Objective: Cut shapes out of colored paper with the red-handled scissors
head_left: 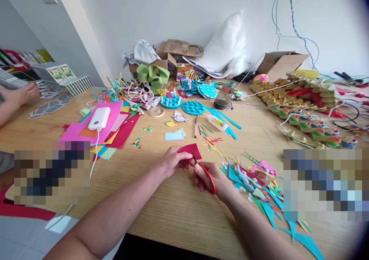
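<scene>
My left hand (176,161) pinches a small piece of dark red paper (193,150) above the table. In my right hand (211,175) is a pair of scissors (208,174) with red-orange handles, my fingers through the loops. The scissor blades meet the paper close to my left fingertips; whether they are parted is hard to tell. Just beyond my hands lie a light blue paper rectangle (173,135), a pen (195,128), thin coloured paper strips (211,141), a yellow paper fish (171,124) and a white paper fish (180,116).
Paper scraps (259,183) lie right of my hands. Coloured sheets (122,131) with a white power bank (99,118) are at left. Behind are a glue bottle (217,122), blue discs (193,107), a dark jar (223,97) and egg cartons (302,94). Another person's hand (29,92) is far left.
</scene>
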### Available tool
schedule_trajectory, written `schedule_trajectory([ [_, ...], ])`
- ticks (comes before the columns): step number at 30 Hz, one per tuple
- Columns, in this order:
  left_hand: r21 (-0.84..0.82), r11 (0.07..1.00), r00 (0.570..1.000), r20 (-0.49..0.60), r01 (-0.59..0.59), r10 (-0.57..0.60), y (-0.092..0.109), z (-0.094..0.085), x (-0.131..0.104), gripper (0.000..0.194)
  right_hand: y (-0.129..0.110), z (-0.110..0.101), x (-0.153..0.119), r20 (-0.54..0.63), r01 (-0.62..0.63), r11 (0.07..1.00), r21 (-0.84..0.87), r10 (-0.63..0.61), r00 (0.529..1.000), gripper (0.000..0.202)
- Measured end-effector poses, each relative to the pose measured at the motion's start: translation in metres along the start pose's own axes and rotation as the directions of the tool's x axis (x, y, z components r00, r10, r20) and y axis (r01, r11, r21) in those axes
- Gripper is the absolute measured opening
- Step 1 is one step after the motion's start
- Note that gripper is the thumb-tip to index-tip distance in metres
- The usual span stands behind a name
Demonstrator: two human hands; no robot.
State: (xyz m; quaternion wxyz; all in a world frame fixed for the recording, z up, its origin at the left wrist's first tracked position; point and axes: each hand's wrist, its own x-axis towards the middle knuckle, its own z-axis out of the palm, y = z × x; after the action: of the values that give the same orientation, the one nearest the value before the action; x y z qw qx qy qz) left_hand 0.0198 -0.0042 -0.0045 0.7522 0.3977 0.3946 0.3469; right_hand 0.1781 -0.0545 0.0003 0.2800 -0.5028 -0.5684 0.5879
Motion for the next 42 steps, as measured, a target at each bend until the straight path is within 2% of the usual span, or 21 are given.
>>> schedule_trajectory([
  [13,-0.009,1.000,1.000,0.008,-0.022,0.022,-0.0021,-0.0009,0.0014,0.018,0.0037,-0.0007,0.0013,-0.027,-0.042,0.999,-0.003,0.042,0.999,0.054],
  [27,-0.002,1.000,1.000,0.012,-0.021,0.021,-0.0008,0.0001,0.0008,0.017,0.0019,-0.0010,0.0007,-0.005,-0.004,1.000,0.012,0.004,1.000,0.053],
  [42,0.007,1.000,1.000,0.019,-0.021,0.021,0.0001,0.0001,0.0003,0.021,0.0069,-0.0022,0.0022,-0.026,-0.034,0.999,0.012,0.034,0.999,0.051],
])
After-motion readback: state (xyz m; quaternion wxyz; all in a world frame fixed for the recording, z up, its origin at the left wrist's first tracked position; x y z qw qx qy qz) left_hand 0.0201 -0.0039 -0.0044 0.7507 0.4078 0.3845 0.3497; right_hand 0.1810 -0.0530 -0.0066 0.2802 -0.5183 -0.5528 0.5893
